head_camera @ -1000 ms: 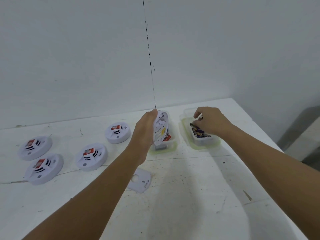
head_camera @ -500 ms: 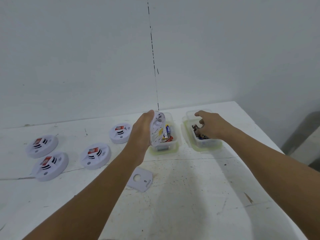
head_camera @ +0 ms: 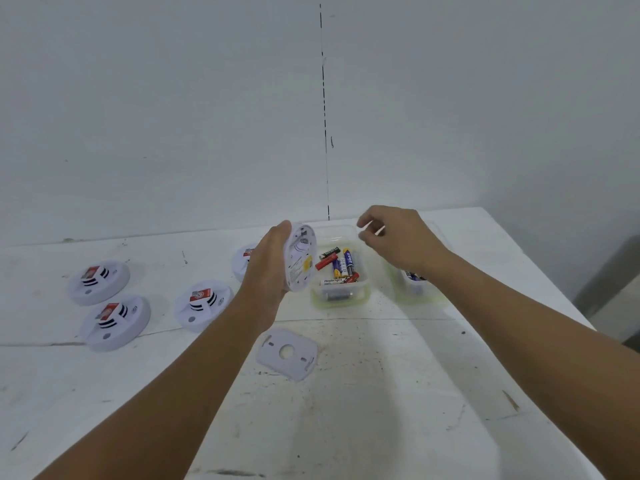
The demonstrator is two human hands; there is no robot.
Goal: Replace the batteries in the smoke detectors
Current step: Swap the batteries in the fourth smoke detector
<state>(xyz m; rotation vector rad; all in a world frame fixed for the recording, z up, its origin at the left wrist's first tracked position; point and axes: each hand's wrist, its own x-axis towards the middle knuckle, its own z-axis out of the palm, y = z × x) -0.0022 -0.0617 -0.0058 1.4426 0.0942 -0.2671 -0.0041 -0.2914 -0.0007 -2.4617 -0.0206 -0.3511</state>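
Left hand (head_camera: 268, 263) grips opened smoke detector (head_camera: 300, 258) by its rim near table's (head_camera: 381, 393) far edge: light, rigid plastic. Right hand (head_camera: 398, 240) curled, contents unclear.

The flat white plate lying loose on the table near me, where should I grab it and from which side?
Pinch the mounting plate by its near right corner, coming from the right with the right hand. It lies flat, so a thin edge is probably the only purchase; the left hand holds the open detector.

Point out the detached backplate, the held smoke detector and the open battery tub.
backplate (head_camera: 286, 353), head view, flat face beside its hole.
held smoke detector (head_camera: 298, 261), head view, open underside.
battery tub (head_camera: 339, 299), head view, near wall.
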